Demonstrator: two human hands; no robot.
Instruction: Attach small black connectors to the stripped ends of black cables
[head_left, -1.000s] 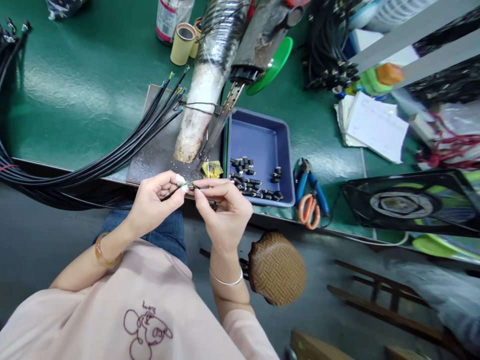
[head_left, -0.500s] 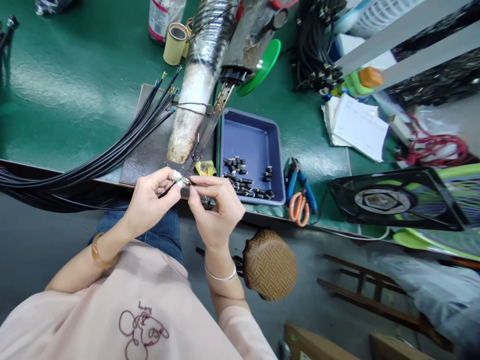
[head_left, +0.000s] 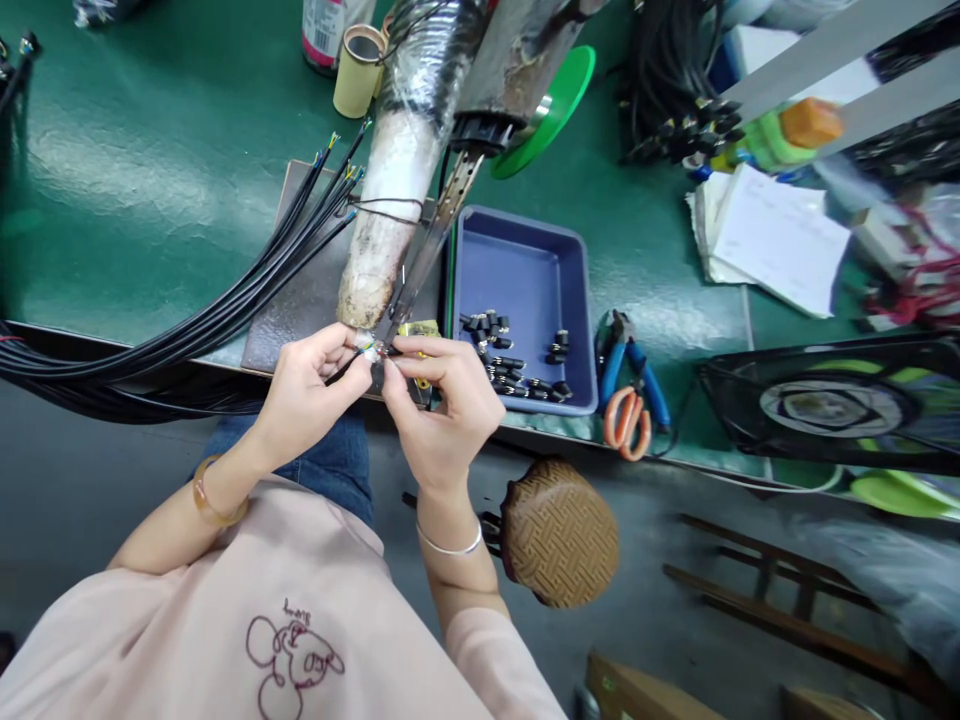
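My left hand (head_left: 313,388) is closed in a pinch on a black cable (head_left: 346,370), whose thin coloured wires stick out at the fingertips. A whitish covering shows on one of its fingers. Close against it, my right hand (head_left: 448,405) pinches a small metal-ended connector, mostly hidden by the fingers. Both sets of fingertips meet just below the tip of a soldering iron (head_left: 444,222), which slants down from a stand. Whether the wires touch the connector or the iron is too small to tell. More black cables (head_left: 247,283) with stripped ends lie to the left on a dark plate.
A blue tray (head_left: 517,250) right of the iron holds several black connectors (head_left: 510,368). Blue-handled cutters (head_left: 616,365) and orange-handled scissors (head_left: 628,425) lie beside it. A silver duct (head_left: 431,65) hangs over the plate. Papers (head_left: 780,240) and a black fan (head_left: 825,405) are farther right.
Both hands stay together, a little closer under the iron's tip. The view has shifted slightly, so the things on the right appear farther right.
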